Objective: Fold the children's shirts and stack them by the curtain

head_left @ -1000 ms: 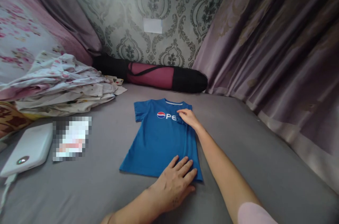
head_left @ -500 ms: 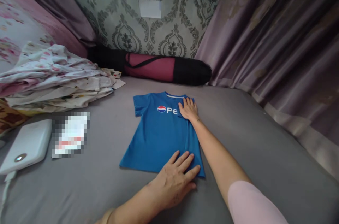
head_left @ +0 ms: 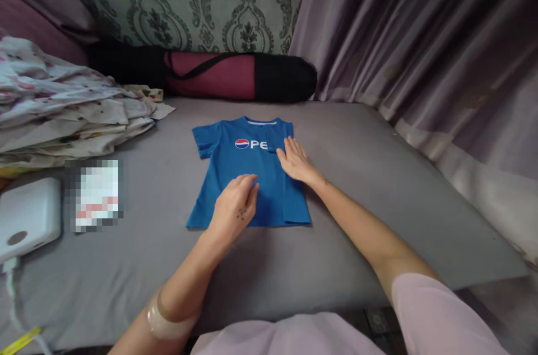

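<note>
- I see a blue T-shirt (head_left: 229, 162) lying face up at frame centre, flat on the grey bed sheet (head_left: 378, 187), collar towards the top of the frame.
- Shirt look: solid blue, thin white trim at the neck, a round red-white-blue logo with white letters across the chest.
- Its right-hand side is folded in over the front. The fold edge cuts the lettering, so only "PE" reads. The short sleeve on the left of the frame is spread out.
- Left hand (head_left: 235, 206): resting on the lower middle of the shirt, fingers loosely curled, tips on the cloth. I see no fabric gathered in it. Pale bangle (head_left: 163, 316) on that wrist.
- Right hand (head_left: 294, 160): palm down, fingers straight, pressing flat on the folded-over flap just right of the lettering. It grips nothing.
- Floral fabric pile (head_left: 63, 108) upper left, well apart from the shirt.
- White device (head_left: 27, 215) at the left edge, cable attached.
- Maroon and black rolled bag (head_left: 235, 75) along the wall, above the shirt.
- Purple curtain (head_left: 420, 52) fills the right.
</note>
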### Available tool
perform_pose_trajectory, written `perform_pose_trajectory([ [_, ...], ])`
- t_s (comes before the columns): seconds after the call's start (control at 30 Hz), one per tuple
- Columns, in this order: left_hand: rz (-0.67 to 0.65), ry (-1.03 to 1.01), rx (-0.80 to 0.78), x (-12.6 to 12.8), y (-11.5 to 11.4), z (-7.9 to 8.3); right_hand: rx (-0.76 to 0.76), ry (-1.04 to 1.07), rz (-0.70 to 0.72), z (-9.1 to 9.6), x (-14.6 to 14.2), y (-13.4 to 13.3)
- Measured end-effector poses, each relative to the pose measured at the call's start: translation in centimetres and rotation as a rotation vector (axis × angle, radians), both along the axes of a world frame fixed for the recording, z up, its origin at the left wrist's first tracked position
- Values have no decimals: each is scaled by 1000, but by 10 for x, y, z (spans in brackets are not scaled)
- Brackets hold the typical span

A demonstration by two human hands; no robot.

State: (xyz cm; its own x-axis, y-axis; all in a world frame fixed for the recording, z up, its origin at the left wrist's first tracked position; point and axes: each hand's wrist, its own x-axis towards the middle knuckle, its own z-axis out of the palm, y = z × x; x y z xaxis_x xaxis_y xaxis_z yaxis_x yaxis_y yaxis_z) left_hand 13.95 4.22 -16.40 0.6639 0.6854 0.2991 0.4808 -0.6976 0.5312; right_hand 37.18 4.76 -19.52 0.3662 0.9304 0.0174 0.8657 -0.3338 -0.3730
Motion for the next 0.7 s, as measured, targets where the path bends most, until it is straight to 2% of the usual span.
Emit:
perform_pose_trajectory([
  [0.1,109,15,-12,-7,11,-1,-44,-93,-12,-10,-19,-15],
  [0.2,231,48,-31,-15,20,-1,-44,-129,-24,-15,-21,-15],
  [0.33,377,157,-25,-29,34,1,-54,-44,22,-3,-17,-21],
  [0.43,464,323,-24,-40,42,4,-37,-5,89,10,-29,-48],
  [0.53,508,464,-88,-49,47,6,26,-71,241,14,-49,-85],
  [0.63,502,544,-156,-54,52,8,-45,-119,300,8,-61,-111],
  [0.7,494,585,-192,-55,53,10,-118,-130,316,6,-62,-116],
])
